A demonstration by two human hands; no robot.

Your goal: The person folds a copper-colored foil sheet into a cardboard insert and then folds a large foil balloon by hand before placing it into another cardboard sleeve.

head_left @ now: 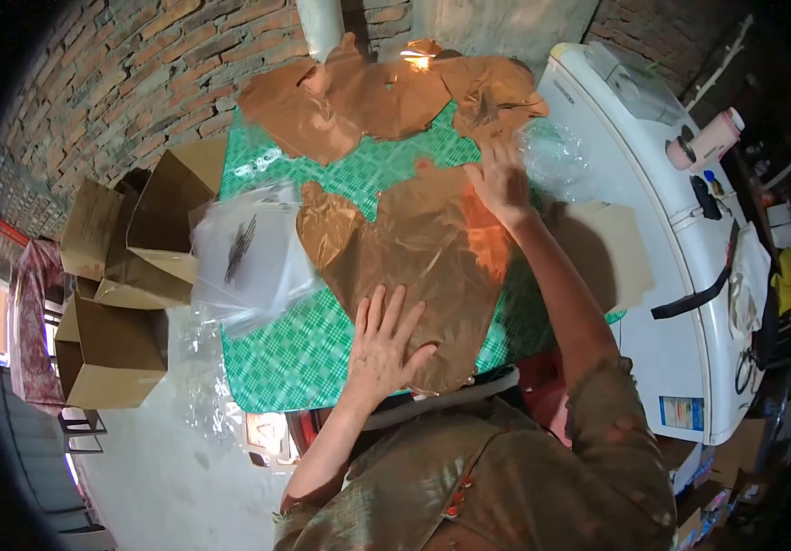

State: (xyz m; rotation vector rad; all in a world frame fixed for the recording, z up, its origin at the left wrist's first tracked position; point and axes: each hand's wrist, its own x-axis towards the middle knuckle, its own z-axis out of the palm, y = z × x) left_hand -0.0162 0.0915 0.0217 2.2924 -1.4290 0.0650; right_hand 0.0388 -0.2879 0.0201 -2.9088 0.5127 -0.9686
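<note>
A crinkled sheet of copper-coloured film (414, 248) lies on the green checked tabletop (285, 363) before me. My left hand (382, 354) rests flat on its lower part, fingers spread. Near the sheet's upper right corner is my right hand (501, 179), its fingers stretched towards the far side and the thumb apart. More copper film (368, 101) lies across the far edge of the table. To the left is a stack of clear plastic sheets (253, 248) with dark marks on top.
Open cardboard boxes (111, 358) stand at the left. A clear crumpled plastic bag (556, 161) and a flat tan sheet (611, 248) lie right of my right hand. A white appliance (634, 165) borders the right side, and a brick wall (138, 83) rises behind.
</note>
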